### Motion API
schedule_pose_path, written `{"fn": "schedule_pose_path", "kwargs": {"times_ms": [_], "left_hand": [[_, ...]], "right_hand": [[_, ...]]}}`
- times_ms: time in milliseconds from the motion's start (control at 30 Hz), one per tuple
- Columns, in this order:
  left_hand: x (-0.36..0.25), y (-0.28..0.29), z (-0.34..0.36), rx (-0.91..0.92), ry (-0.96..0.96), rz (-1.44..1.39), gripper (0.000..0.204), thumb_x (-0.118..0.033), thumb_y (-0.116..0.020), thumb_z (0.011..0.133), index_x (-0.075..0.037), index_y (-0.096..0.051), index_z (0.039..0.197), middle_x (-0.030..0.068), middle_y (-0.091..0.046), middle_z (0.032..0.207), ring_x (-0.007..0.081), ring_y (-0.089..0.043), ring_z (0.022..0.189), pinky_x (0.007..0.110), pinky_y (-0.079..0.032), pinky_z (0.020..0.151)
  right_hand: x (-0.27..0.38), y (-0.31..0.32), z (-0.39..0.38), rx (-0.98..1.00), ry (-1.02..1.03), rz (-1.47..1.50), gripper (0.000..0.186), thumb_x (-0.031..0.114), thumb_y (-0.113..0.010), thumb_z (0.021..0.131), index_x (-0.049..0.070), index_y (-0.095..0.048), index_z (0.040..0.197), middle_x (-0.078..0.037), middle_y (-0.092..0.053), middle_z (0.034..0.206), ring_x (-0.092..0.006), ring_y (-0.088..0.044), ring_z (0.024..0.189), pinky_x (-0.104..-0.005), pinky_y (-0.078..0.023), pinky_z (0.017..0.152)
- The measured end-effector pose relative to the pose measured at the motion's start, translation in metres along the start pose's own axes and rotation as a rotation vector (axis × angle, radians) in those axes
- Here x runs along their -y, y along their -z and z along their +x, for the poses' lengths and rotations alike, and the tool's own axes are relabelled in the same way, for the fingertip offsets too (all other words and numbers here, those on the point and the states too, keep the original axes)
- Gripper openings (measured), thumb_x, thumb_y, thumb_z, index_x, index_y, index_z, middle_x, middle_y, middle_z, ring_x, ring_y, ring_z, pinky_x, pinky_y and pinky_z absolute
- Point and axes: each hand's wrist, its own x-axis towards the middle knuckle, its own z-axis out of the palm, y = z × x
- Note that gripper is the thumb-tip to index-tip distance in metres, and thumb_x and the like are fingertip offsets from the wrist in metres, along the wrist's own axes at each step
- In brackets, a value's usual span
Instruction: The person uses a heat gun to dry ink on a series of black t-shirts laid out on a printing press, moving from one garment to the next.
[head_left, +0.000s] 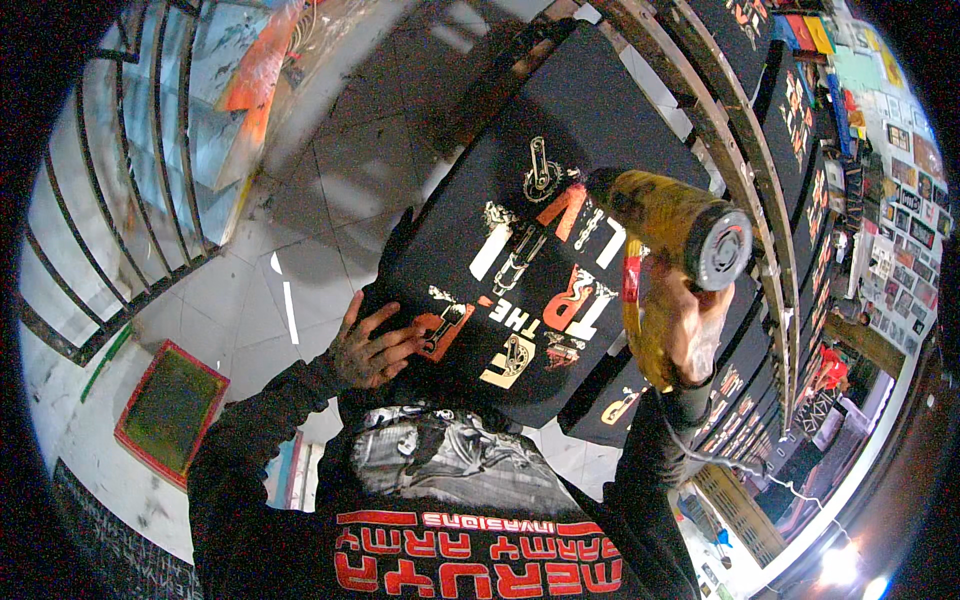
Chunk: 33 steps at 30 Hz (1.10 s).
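A person in a black long-sleeved top (pixel 450 475) w/ grey picture and red-and-white lettering is at a flat black fabric panel (pixel 610 130), printed w/ white, cream and orange lettering and machine-part motifs. R hand (pixel 693 325) is clamped round the handle of a yellow-and-black, pistol-shaped heat gun (pixel 680 220), held up over the panel's R edge. The gun's round, grey, vented rear (pixel 725 252) faces R; its dark front end points L, twd the print. A thin grey cord (pixel 735 464) runs from the handle's base past the R forearm.

L hand (pixel 365 350) is at the panel's near L corner, fingers apart, nothing visible in them, tips at an orange printed patch (pixel 445 330); can't tell how firmly they press.

Beyond the panel's R edge, long brown rails (pixel 740 150) run past, w/ similar black printed panels (pixel 795 120) in a row on their other side. Across a grey tiled floor (pixel 330 170) to the L: a dark metal-bar grille (pixel 120 200) and, nearer the person, a rectangular red-framed screen w/ dark mesh (pixel 175 415). Small pictures (pixel 905 240) cover the wall, far R; a bright lamp (pixel 838 565) glows below.
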Motion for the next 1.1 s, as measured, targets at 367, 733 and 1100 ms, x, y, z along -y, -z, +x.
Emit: {"fn": "schedule_pose_path", "kwargs": {"times_ms": [367, 733, 1100], "left_hand": [[0.001, -0.017, -0.015, 0.019, 0.078, -0.118, 0.049, -0.029, -0.075, 0.080, -0.026, -0.059, 0.127, -0.0046, -0.059, 0.131, 0.0279, -0.041, 0.137, 0.067, -0.012, 0.117], [-0.012, 0.024, 0.021, 0.065, 0.229, -0.079, 0.058, -0.044, -0.069, 0.084, -0.027, -0.054, 0.138, 0.0054, -0.040, 0.150, 0.0374, -0.025, 0.144, 0.067, -0.011, 0.116], [-0.009, 0.027, 0.023, 0.014, 0.143, -0.008, 0.058, -0.051, -0.062, 0.088, -0.029, -0.052, 0.140, 0.0075, -0.032, 0.157, 0.0454, -0.019, 0.145, 0.070, -0.011, 0.114]], "right_hand": [[-0.011, 0.021, -0.015, 0.259, 0.284, -0.552, 0.030, 0.007, -0.070, 0.082, 0.001, -0.067, 0.111, -0.011, -0.071, 0.107, -0.0208, -0.069, 0.090, -0.0339, -0.053, 0.083], [-0.008, 0.025, -0.022, 0.153, 0.063, -0.292, 0.037, 0.004, -0.068, 0.080, 0.000, -0.062, 0.116, -0.010, -0.070, 0.106, -0.0195, -0.066, 0.092, -0.0333, -0.053, 0.080], [-0.017, 0.039, -0.018, 0.151, 0.574, -0.897, 0.034, -0.001, -0.067, 0.083, -0.001, -0.063, 0.117, -0.010, -0.067, 0.115, -0.0235, -0.065, 0.101, -0.0362, -0.053, 0.085]]}}
